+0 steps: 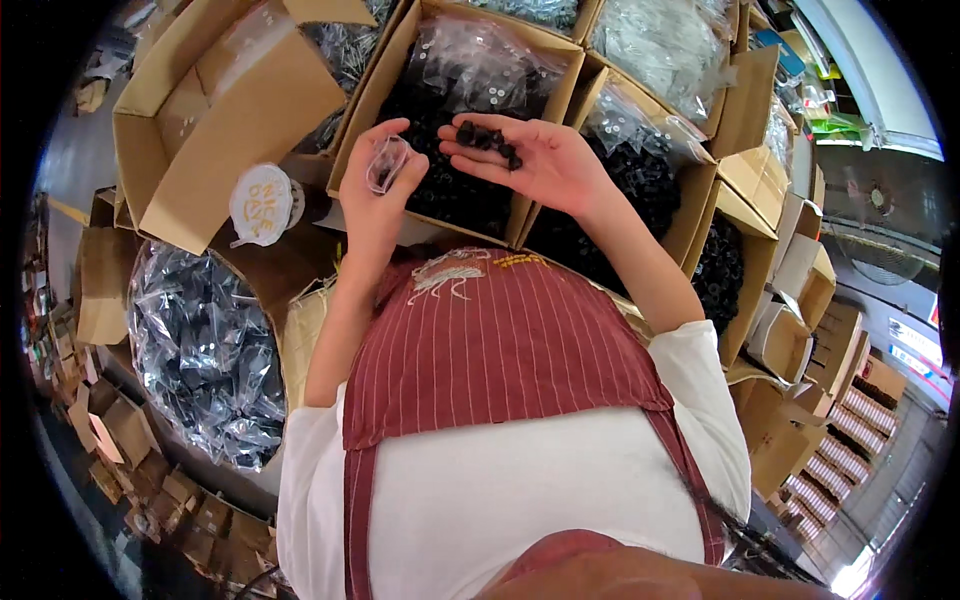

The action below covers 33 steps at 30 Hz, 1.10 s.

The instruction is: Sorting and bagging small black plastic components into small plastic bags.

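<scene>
My left hand (378, 200) is closed around a small clear plastic cup (386, 163), its mouth tilted up. Palm up and fingers stretched to the left, my right hand (556, 165) carries several small black parts (484, 140) lying loose on the fingers. They look like little plastic or rubber fittings; their exact kind is too small to tell. Both hands are over a cardboard box (575, 72) that holds a heap of black parts (455, 205). On that heap's far side lies a clear bag of small pale washer-like rings (490, 65).
Another box of black parts (655, 190) stands at the right, with clear bags behind it. An open carton (160, 125) is at the far left, beside a lidded drink cup (266, 205). Many filled plastic bags (205, 350) lie in a round-edged container at my left.
</scene>
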Tool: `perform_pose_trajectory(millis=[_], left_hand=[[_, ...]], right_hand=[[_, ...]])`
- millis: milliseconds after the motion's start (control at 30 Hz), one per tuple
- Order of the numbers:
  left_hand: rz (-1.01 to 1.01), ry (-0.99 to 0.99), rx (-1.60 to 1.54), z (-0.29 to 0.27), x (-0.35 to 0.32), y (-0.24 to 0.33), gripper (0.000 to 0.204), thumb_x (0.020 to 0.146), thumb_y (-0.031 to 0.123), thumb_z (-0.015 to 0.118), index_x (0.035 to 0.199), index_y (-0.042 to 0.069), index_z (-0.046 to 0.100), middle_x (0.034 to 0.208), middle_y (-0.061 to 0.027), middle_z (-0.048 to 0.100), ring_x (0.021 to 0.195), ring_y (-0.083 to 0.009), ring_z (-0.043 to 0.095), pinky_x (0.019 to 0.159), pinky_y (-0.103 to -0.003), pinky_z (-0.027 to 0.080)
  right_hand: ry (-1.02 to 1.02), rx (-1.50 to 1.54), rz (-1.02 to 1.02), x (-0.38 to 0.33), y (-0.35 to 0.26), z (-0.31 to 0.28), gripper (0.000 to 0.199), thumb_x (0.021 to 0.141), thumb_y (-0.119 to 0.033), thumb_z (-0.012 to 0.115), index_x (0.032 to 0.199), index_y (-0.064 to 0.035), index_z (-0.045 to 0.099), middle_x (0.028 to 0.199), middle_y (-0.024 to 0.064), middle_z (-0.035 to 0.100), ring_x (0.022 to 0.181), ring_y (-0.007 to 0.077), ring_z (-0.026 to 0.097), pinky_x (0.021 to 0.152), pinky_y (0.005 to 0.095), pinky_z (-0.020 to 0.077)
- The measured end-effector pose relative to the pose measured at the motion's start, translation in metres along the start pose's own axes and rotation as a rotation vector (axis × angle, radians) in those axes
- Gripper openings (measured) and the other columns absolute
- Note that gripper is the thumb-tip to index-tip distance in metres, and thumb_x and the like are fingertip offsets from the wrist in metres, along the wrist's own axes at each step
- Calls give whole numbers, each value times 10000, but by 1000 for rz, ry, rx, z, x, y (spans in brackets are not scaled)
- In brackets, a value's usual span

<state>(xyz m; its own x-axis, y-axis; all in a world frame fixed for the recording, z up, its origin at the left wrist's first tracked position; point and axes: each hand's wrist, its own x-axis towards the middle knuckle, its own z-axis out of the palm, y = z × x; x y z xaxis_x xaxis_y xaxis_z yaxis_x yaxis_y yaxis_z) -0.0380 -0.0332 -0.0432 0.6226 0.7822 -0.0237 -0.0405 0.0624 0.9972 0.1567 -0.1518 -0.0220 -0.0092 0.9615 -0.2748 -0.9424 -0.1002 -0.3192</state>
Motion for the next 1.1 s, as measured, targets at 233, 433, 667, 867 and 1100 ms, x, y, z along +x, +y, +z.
perform_pose_trajectory(millis=[233,433,667,867,1100], left_hand=[[-11,-13,-44,1,0,2,442,878,47,717,1294,16,572,997,5,601,936,-79,576,864,-228,451],[2,-18,-17,2,-2,2,390,884,39,696,1256,27,579,926,27,563,860,-52,528,793,-208,440],[-20,-19,-28,3,-3,5,395,877,31,696,1254,31,577,935,20,577,890,-60,556,817,-218,453],[0,-38,-21,3,-2,1,388,874,36,704,1243,37,584,951,17,583,901,-67,559,831,-221,452],[-8,-62,12,2,-3,0,378,893,62,702,1254,40,592,995,10,597,965,-85,579,894,-252,452]], right_hand=[[-76,20,-22,-4,1,2,545,855,49,416,1384,173,371,1415,322,418,1371,429,399,1191,506,332],[-1,-78,2,-7,-3,16,486,879,46,443,1349,167,427,1367,314,490,1305,414,492,1146,455,415],[84,-365,-42,-6,1,18,384,936,-14,485,1288,139,513,1270,279,586,1164,338,626,1045,386,520],[96,-346,-72,-3,0,17,339,952,-36,516,1244,133,551,1213,263,621,1133,338,645,1022,395,536],[159,-587,-18,4,-5,7,357,986,-126,550,1272,87,570,1045,187,677,888,286,717,820,373,613]])
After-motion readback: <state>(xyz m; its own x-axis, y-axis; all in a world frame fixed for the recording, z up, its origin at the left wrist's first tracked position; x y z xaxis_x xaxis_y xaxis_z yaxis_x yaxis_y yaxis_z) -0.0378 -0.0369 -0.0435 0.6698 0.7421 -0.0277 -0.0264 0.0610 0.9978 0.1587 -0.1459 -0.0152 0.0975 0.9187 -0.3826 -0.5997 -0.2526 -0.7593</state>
